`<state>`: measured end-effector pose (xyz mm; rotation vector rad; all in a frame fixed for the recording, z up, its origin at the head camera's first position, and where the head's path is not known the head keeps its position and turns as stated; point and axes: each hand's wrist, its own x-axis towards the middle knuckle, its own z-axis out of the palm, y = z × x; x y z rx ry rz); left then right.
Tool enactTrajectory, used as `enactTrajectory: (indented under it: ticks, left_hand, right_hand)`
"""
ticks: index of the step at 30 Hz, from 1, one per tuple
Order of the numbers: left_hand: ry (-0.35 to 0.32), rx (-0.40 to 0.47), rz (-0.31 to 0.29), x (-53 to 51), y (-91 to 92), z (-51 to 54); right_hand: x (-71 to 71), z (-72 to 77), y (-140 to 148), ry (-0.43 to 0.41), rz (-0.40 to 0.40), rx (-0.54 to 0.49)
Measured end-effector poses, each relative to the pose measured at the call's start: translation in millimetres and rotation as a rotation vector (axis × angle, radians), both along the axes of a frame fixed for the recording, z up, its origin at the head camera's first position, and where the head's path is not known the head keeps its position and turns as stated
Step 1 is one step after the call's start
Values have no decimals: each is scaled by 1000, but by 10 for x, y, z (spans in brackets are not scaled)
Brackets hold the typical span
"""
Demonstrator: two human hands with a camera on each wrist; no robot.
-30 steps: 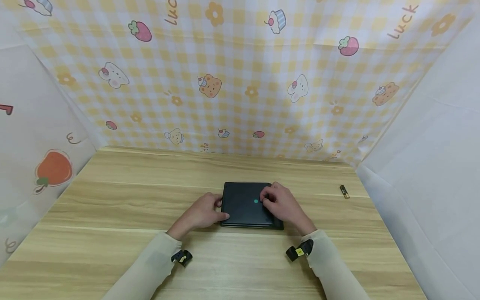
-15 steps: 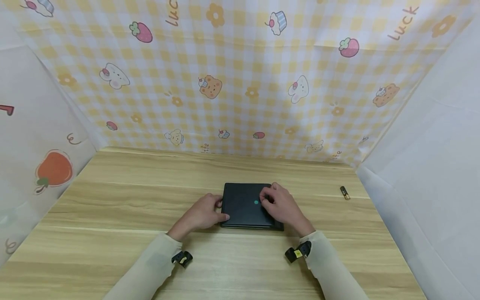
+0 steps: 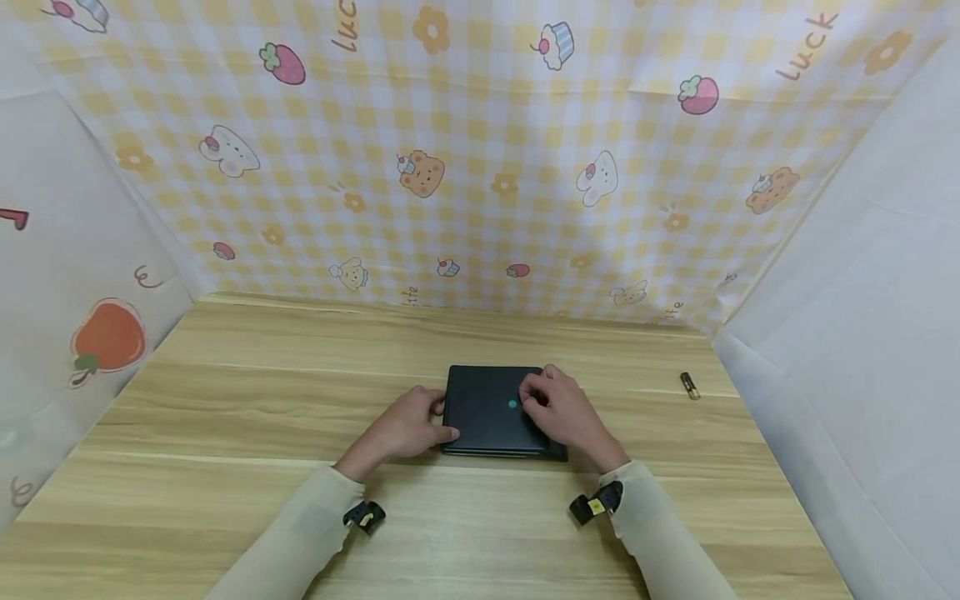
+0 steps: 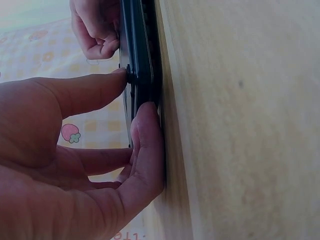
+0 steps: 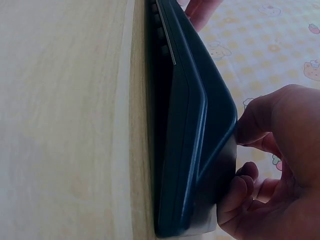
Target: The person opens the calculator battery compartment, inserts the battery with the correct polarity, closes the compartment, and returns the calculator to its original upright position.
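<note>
A black desk calculator (image 3: 487, 417) lies face down on the wooden table, keys toward the tabletop in the right wrist view; a small green dot (image 3: 512, 404) marks its back. My left hand (image 3: 405, 423) grips the near left corner, thumb on the back beside a rubber foot (image 4: 129, 73) and fingers along the side. At the right end my right hand (image 3: 562, 407) has curled fingers against the calculator. Its thumb touches the back in the right wrist view. What lies under its fingertips is hidden.
To the right on the table (image 3: 262, 375) lies one black and copper battery (image 3: 690, 385). A yellow checked cloth (image 3: 480, 208) rises behind the table, and pale cloth (image 3: 847, 250) hangs at both sides. Each wrist carries a small black camera (image 3: 596, 502).
Hardly anything differs over the last second. Both hands stay on the calculator, and the right wrist has shifted very slightly to the left. The battery lies in the same place.
</note>
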<state>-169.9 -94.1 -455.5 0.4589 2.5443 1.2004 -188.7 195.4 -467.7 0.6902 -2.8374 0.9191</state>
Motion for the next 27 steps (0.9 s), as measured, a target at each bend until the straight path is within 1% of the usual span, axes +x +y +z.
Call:
enactTrajectory:
  ticks: [9,15,18,20,21,24,27]
  left_hand:
    - [-6,5,0,-7,1,-7]
    - [-10,4,8,0,6,23]
    - [-9,-1,9,-4,7,19]
    - [-5,-6,8,-8,5,14]
    - [-6,-4,6,-10,2,9]
    - [-9,1,1,-6,-4,6]
    - [-7,20,-8,-1,-12,4]
  right_hand:
    - [6,6,2,4,-2,-14]
    - [7,36,-2,14,6,-32]
    - [11,46,1,23,16,-47]
    - [10,43,7,25,24,-58]
    - [-9,4,35,41,36,-67]
    - [-3,11,63,30,55,-80]
    - [-8,17,90,-12,55,-64]
